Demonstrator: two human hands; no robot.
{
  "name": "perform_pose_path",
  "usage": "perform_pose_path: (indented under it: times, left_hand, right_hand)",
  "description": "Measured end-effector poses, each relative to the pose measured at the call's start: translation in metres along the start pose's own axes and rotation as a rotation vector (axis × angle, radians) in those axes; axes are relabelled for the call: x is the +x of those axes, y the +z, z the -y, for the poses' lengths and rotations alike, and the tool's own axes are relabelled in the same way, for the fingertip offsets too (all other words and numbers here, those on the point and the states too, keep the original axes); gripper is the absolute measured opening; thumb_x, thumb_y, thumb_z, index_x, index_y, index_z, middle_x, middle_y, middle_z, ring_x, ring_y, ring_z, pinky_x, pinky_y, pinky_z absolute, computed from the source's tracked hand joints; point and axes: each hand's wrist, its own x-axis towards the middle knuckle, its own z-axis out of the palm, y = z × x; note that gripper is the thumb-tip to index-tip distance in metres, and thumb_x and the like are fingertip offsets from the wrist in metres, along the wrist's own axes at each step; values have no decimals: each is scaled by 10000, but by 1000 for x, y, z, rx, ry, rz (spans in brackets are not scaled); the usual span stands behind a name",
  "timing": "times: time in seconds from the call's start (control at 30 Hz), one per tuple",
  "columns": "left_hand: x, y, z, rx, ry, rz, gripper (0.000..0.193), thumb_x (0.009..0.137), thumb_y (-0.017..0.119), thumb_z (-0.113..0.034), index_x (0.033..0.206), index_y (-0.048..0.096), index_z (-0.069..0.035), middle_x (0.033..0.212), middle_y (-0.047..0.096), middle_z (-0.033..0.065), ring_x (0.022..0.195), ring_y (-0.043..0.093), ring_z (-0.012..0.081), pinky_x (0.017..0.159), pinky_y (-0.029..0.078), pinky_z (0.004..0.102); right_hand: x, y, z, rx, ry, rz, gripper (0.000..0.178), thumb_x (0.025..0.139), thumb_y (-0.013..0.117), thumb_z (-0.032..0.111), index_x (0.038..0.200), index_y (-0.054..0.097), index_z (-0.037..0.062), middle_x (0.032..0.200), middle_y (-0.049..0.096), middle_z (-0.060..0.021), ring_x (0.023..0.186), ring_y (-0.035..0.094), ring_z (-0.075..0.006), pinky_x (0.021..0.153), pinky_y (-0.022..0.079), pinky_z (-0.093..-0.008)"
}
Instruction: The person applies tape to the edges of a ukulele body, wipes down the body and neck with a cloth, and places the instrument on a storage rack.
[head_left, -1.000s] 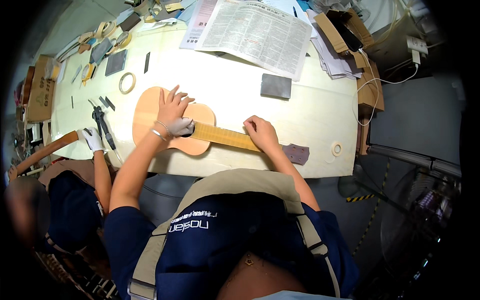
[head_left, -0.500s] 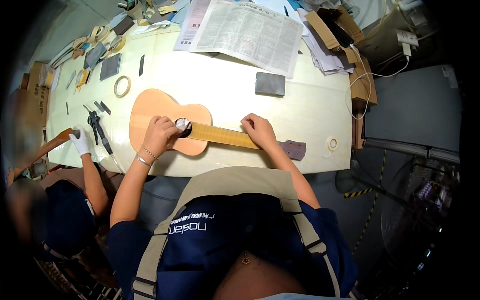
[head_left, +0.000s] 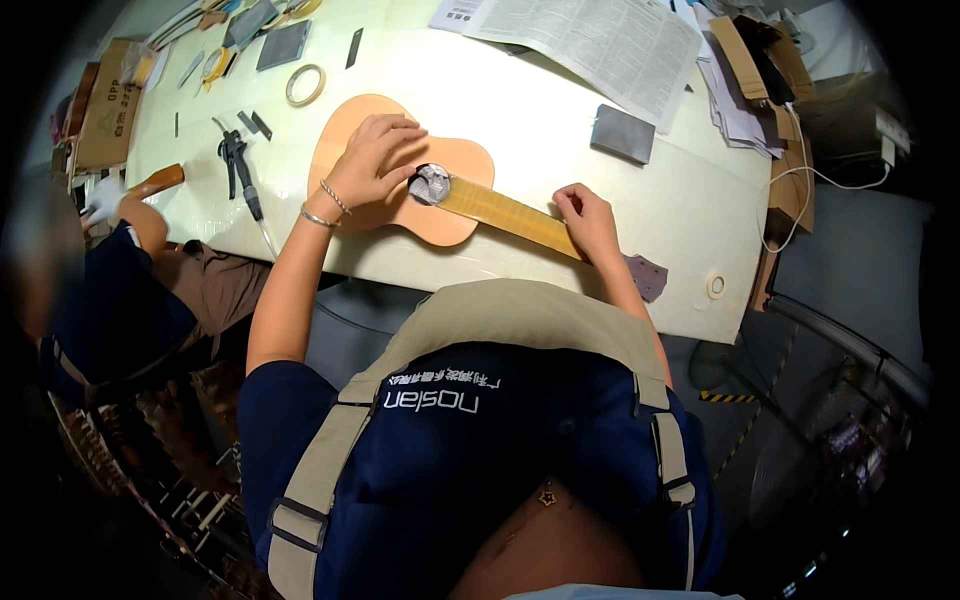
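Upper centre: left hand (head_left: 383,155) spread, right hand (head_left: 588,222) curled, grip unclear, we are flanking the ukulele's (head_left: 460,225) silvery wad (head_left: 430,184), left nearer.

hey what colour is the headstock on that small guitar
The headstock is dull purplish brown, best seen in the head view.

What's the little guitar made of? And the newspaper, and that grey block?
The guitar looks like wood: its pale tan top is smooth and plain, perhaps unvarnished.

The newspaper seems to be thin, matt paper, since it's printed and its edge bends.

The block has flat, dark grey faces; it could be foam or something gritty. I can't tell.
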Motion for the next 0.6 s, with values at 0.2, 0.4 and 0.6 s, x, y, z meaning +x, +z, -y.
perform_pose_path:
  times: [0.2, 0.4, 0.6]
  left_hand:
    - [-50, 39, -25, 402, 93, 125, 330, 795, 579, -390, 962, 618, -108, 955, 582, 45, 1043, 457, 247, 960, 240, 429]
    - [-25, 32, -42, 423, 157, -12, 281, 752, 639, -338, 878, 620, -87, 916, 577, 50, 1027, 472, 220, 918, 286, 417]
    - [34, 99, -95, 334, 330, 200, 755, 664, 717, -253, 1316, 376, -86, 1044, 579, 77, 1049, 497, 257, 1078, 198, 481]
  right_hand:
    - [0, 2, 3, -5, 1, 38, 250, 848, 565, 256, 900, 640, 23, 779, 643, -153, 724, 617, -276, 680, 479, -342]
    - [-16, -3, -1, 162, -260, -331, 160, 817, 603, 165, 875, 642, 21, 776, 635, -140, 718, 615, -261, 674, 481, -328]
    - [-91, -43, -17, -76, -576, -789, 76, 728, 673, 39, 756, 604, 56, 712, 560, -72, 640, 534, -226, 580, 438, -300]
